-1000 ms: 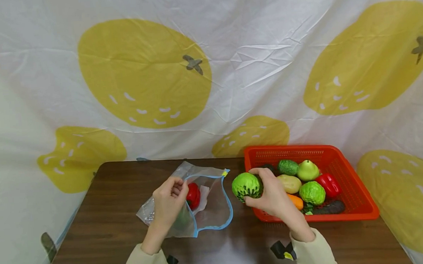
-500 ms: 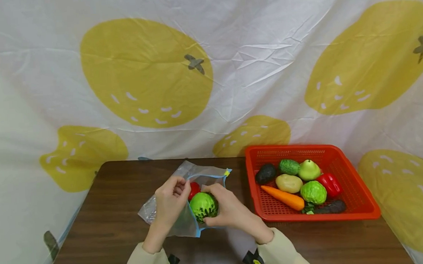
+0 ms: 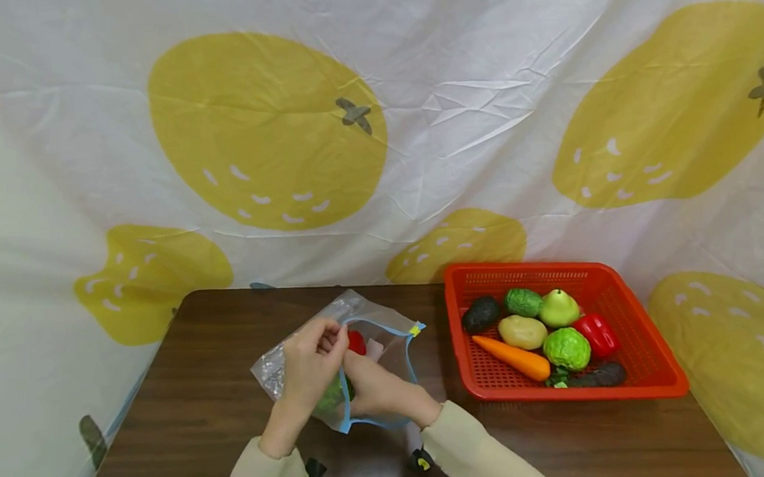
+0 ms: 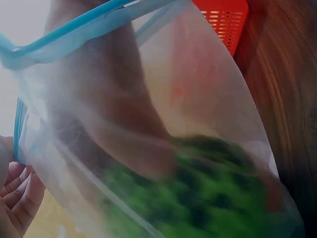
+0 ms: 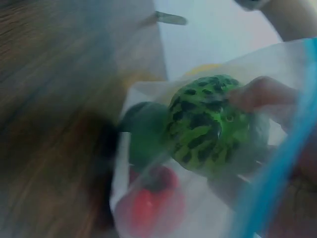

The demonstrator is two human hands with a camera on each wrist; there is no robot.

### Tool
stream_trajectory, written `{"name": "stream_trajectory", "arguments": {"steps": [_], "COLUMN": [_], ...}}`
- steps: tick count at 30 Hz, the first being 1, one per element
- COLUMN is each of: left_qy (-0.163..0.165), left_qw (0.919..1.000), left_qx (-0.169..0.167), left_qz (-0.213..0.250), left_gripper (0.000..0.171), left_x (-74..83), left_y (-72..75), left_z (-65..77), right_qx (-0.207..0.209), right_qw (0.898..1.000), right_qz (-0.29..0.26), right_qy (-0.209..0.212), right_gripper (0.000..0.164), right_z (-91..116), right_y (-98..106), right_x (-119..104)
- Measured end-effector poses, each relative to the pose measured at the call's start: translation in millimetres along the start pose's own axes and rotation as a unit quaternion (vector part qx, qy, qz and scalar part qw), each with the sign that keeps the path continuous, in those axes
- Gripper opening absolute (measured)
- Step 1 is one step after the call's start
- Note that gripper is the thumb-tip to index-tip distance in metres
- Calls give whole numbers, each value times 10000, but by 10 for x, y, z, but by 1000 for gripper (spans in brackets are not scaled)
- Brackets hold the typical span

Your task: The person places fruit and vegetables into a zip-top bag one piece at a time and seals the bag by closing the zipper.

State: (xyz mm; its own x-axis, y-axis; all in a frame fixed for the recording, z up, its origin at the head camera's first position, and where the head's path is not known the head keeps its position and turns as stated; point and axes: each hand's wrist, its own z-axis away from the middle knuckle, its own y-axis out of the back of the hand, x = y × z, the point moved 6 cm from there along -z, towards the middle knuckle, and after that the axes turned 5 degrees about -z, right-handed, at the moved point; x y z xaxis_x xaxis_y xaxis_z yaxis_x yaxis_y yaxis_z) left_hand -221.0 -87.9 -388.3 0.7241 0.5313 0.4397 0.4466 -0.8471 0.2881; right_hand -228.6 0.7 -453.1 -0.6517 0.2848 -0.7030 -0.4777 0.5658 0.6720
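Observation:
A clear zip bag (image 3: 382, 314) with a blue zip edge lies on the brown table, its mouth facing right. My left hand (image 3: 311, 361) pinches the near-left part of that edge and keeps the mouth apart. Inside the bag is my right hand (image 3: 380, 390), gripping a small watermelon (image 5: 205, 124), green with dark stripes. Through the film in the left wrist view the watermelon (image 4: 198, 193) looks blurred. A red pepper (image 5: 148, 208) and a dark green rounded thing (image 5: 146, 131) also lie in the bag; the head view shows the pepper (image 3: 356, 342) only partly.
To the right stands a red plastic basket (image 3: 646, 333). It holds a carrot (image 3: 511, 358), potato (image 3: 521, 331), pear (image 3: 558, 308), cabbage (image 3: 566, 349), red pepper (image 3: 597, 334) and several dark green vegetables. Behind the table hangs a white cloth (image 3: 453, 119) with yellow fruit prints.
My right hand has carried the watermelon leftward from beside the basket into the bag's mouth, then deeper inside. The left hand keeps its pinch; the bag has shifted slightly.

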Motion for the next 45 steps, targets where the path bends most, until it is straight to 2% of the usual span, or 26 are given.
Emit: {"name": "stream_trajectory", "arguments": {"steps": [2,6,9,13,17,20,25,28,31,34,37,41,45], "left_qy": [-82,-67,14,-16,-53,-22,54,62,63,59,42,19,14], "left_qw": [10000,9999,10000,9998,9996,9996,9996,9995,9994,9994,9994,9995,9995], "left_qx": [16,61,78,156,204,193,212,278,331,334,324,308,298], "left_qz": [-33,-50,-50,-95,-163,-191,-175,-122,-74,-75,-109,-119,-85], "left_gripper": [12,13,13,13,15,16,17,17,18,17,17,17,17], "left_x": [15,19,7,9,27,31,16,1,-12,-13,-11,-8,-4], "left_y": [-5,-10,-16,-17,-13,-10,-8,-5,0,3,3,1,-1], "left_z": [-2,1,4,0,-8,-10,-2,4,7,9,10,7,2], "right_qx": [-145,-258,-298,-250,-56,69,366,734,1302,1944,2344,2605,2643], "right_qw": [9999,9996,9993,9996,9992,9990,9988,9970,9909,9796,9691,9570,9486], "right_qz": [-84,-99,-195,-53,393,444,113,-92,-298,-188,180,463,563], "right_qy": [20,4,-94,-129,-51,81,318,215,-141,-474,-749,-1190,-1649], "right_gripper": [83,76,84,83,66,50,35,29,25,25,27,27,27], "right_z": [-21,-37,-30,18,113,222,491,665,804,924,1014,1073,1097], "right_y": [-57,-98,-89,-31,104,229,481,680,942,1213,1429,1636,1787], "right_x": [32,65,77,72,16,-58,-180,-207,-228,-162,-19,162,354]}}
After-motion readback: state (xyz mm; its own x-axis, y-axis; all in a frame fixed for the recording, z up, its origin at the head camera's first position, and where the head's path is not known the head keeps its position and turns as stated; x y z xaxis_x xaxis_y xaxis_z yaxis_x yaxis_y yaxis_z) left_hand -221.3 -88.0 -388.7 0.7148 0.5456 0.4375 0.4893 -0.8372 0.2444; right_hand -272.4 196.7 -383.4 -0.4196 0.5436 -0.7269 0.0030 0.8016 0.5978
